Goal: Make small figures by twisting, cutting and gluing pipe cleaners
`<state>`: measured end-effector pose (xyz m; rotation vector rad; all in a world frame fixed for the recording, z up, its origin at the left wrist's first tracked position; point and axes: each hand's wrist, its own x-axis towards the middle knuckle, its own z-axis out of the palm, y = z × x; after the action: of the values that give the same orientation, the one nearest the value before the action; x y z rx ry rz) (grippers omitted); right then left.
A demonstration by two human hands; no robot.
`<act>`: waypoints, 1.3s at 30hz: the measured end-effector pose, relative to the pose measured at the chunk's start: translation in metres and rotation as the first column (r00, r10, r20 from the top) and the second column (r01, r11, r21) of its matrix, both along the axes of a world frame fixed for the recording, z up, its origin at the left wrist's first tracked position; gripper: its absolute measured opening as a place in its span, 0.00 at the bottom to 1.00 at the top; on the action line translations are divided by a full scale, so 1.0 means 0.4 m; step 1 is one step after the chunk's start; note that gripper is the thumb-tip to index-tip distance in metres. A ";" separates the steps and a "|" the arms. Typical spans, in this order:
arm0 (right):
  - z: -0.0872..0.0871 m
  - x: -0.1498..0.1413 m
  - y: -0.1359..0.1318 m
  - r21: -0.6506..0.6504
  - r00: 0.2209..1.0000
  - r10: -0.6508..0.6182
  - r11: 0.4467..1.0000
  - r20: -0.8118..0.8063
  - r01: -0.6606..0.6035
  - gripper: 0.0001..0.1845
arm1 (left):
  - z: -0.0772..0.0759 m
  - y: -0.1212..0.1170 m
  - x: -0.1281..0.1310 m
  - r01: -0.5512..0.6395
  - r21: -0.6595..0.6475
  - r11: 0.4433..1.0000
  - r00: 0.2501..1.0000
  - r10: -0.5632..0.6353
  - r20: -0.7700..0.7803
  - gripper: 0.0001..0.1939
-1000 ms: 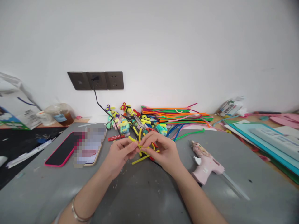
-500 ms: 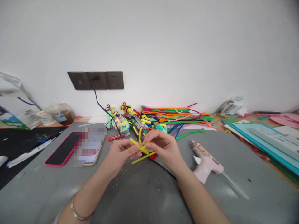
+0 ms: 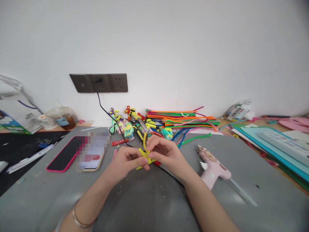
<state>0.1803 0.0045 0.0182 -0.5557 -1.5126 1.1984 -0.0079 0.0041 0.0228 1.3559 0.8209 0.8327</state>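
Between my fingers are yellow pipe cleaners [image 3: 145, 141], crossed and bent, with one end curving upward and another sticking out below. My left hand [image 3: 129, 161] pinches them from the left, thumb over fingers. From the right, my right hand [image 3: 166, 151] grips them with thumb and forefinger, its fingertips close to the left thumb. The spot where the strands cross is partly covered by my fingers. Just behind my hands lie pliers [image 3: 145, 126] and a cluster of small pipe-cleaner figures [image 3: 131, 112]. A red object [image 3: 157, 163] shows beneath my right hand.
Colored pipe cleaners [image 3: 183, 117] lie piled by the wall. To the right rest a pink glue gun [image 3: 212, 167] and blue folders [image 3: 277, 145]. Two phones [image 3: 65, 154] lie at the left, near a drink cup [image 3: 64, 119]. A black cord [image 3: 106, 111] runs from the wall socket [image 3: 98, 83].
My hands have drawn slightly closer around the yellow pipe cleaners. The crossed strands have turned, and the lower one now shows less.
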 end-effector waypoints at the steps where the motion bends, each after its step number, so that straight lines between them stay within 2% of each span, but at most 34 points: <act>1: -0.001 0.001 0.000 -0.008 1.000 0.013 1.000 0.000 -0.013 0.09 | 0.001 0.000 -0.001 0.011 0.003 1.000 1.000 -0.011 -0.012 0.15; 10: -0.011 0.008 -0.003 -0.112 0.993 0.116 0.987 -0.020 -0.118 0.08 | 0.001 -0.004 -0.003 0.064 0.006 0.998 0.992 -0.063 -0.105 0.16; 20: 0.008 0.013 -0.012 -0.194 0.978 0.208 0.959 -0.005 -0.205 0.10 | 0.013 -0.012 -0.005 0.165 0.004 0.986 0.978 -0.163 -0.131 0.14; 25: -0.001 0.019 -0.006 -0.247 0.978 0.207 0.948 0.000 -0.200 0.10 | 0.013 -0.016 -0.003 0.234 0.016 0.972 0.968 -0.231 -0.100 0.16; 33: 0.001 0.017 -0.004 -0.322 0.978 0.206 0.924 -0.032 -0.205 0.14 | 0.022 -0.022 -0.005 0.320 0.069 0.945 0.942 -0.310 -0.132 0.17; 39: 0.005 0.012 -0.003 -0.310 0.987 0.157 0.937 -0.043 -0.163 0.12 | 0.032 -0.030 -0.002 0.324 0.081 0.943 0.941 -0.312 -0.128 0.17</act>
<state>0.1853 0.0033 0.0201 -0.6374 -1.3802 1.5825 -0.0088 -0.0081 0.0355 1.5874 0.6281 0.5525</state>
